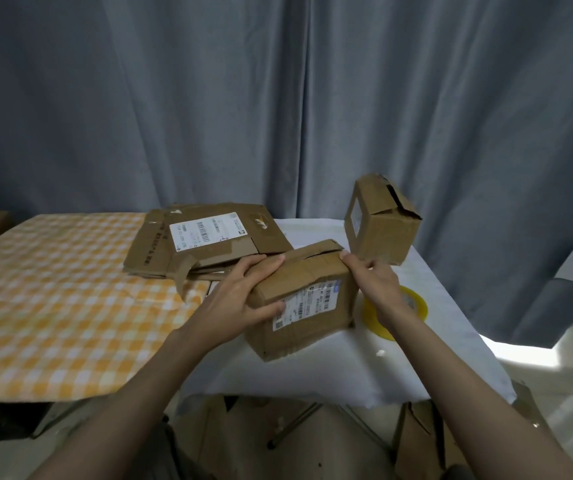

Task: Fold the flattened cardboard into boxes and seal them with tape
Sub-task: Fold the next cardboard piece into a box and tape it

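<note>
Keep both hands' grip clamped on labelled box (304, 299), L hand (240, 299) & R hand (375, 282), press top flaps flush before grabbing yellow tape roll (413, 306) just right of box.

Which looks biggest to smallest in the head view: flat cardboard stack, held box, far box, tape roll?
1. flat cardboard stack
2. held box; it is nearer the camera, so its lead over the next is unsure
3. far box
4. tape roll, partly hidden by the right arm

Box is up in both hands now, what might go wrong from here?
The box has unsealed top flaps bulging; they may spring open if the left hand or right hand loosens. The tape roll lies partly under the right wrist, awkward to reach. The finished box near the table's back corner could be knocked off.
</note>
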### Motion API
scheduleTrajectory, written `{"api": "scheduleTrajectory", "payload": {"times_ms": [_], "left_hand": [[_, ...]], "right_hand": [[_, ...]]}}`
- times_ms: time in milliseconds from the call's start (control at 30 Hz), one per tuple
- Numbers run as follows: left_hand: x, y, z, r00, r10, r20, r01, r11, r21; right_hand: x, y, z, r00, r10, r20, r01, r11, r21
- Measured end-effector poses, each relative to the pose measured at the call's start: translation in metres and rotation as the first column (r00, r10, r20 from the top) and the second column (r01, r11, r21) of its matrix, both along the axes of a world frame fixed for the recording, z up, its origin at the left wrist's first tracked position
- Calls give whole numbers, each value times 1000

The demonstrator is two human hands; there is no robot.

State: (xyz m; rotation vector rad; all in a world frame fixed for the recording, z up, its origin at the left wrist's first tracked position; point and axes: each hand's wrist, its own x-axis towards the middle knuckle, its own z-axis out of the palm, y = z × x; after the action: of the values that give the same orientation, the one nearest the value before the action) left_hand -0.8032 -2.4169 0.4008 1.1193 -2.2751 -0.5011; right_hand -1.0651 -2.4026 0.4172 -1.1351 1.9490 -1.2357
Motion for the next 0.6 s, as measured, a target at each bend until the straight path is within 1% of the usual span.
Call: {"api": "scheduleTrajectory", "payload": {"times_ms": [33,67,100,133,200,233,300,333,400,433,467,500,533,567,600], "left_hand": [[-4,3,0,999,20,-25,-20,1000,-13],[-9,6,1,998,44,-49,-45,999,-29],[-14,9,2,996,70,-57,-73,997,-38],[-20,11,5,994,94,-53,-95,995,-33],[-30,15,11,992,123,-14,-122,992,19],[-33,16,15,989,143,-22,-142,989,50],[-37,16,26,974,192,-118,-180,978,104],[-40,15,32,965,214,-150,-199,974,107],[-44,12,45,966,218,-140,-202,972,117],[-46,9,50,969,197,-151,-166,967,195],[-48,6,55,968,173,-180,-104,935,339],[-50,4,60,963,165,-214,-35,863,504],[-52,1,61,963,156,-220,12,792,610],[-55,-2,61,969,133,-207,30,771,637],[-59,-5,57,974,117,-195,34,774,632]], "right_hand": [[3,0,2,999,-26,-40,27,1000,9],[5,-1,3,999,-38,-32,38,999,8],[9,0,5,999,-33,36,33,999,-1],[13,1,7,990,-18,140,20,1000,-12],[22,5,9,943,27,331,-19,999,-27],[24,6,8,930,38,365,-31,999,-26],[28,11,2,927,44,372,-41,999,-16],[28,14,0,929,49,366,-52,999,-1],[29,18,-3,931,77,358,-93,995,28],[29,19,-3,933,91,349,-111,993,39],[28,19,0,938,101,332,-123,991,44],[27,19,3,944,104,312,-126,991,51],[25,19,7,947,109,302,-131,990,53],[22,19,9,947,122,296,-144,988,55],[19,19,12,948,137,287,-159,986,55]]}}
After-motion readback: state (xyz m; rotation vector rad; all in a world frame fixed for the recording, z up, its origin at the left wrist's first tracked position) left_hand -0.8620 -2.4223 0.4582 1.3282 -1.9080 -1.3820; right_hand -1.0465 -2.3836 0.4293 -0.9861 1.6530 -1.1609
